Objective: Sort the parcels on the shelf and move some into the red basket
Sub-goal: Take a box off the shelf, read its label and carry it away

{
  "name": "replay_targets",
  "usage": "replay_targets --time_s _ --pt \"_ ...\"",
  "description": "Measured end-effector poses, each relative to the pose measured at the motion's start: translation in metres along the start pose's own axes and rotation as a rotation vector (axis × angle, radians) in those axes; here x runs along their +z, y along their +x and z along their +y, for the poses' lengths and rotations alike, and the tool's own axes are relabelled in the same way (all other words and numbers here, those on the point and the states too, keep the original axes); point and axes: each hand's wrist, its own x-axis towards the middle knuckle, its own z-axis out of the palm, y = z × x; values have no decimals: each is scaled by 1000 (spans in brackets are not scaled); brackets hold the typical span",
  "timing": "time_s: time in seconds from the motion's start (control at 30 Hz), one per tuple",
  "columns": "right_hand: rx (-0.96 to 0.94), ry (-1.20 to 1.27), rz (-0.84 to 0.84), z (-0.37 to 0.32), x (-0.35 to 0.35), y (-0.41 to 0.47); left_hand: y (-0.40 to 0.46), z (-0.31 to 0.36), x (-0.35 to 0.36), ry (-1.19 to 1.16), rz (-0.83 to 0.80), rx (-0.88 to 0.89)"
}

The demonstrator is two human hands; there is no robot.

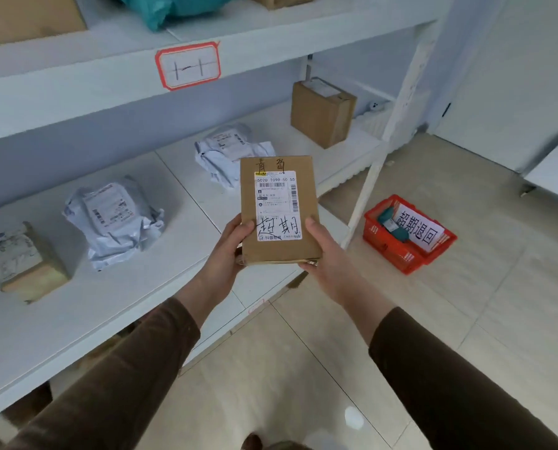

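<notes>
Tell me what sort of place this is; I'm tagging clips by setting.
Probably a parcel pickup point or small courier depot: white shelving with a numbered tag, labelled parcels laid out along it, and a red basket with a sign on the floor.

The flat box point(279, 212) is matt brown cardboard with a smooth white paper label point(278, 206) stuck on it, and the upright box point(321, 113) further back is the same dull cardboard. The two soft parcels point(115, 219) point(230, 154) are crinkled, faintly shiny grey-white plastic film. The shelf point(76, 306) looks smooth, matt white board, the red basket point(404, 254) is plastic lattice, and the floor point(303, 368) is glossy pale tile.
</notes>
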Motion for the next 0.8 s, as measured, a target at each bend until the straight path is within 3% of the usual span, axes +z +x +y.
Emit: replay_targets --time_s 0.23,0.57,0.8 --pt "4 186 260 -20 -116 2 70 -17 110 6 -149 -81" --pt "17 171 414 -60 -327 14 179 -55 313 33 -246 -183" --pt "79 174 436 -85 -432 46 243 -72 406 66 -279 -241"
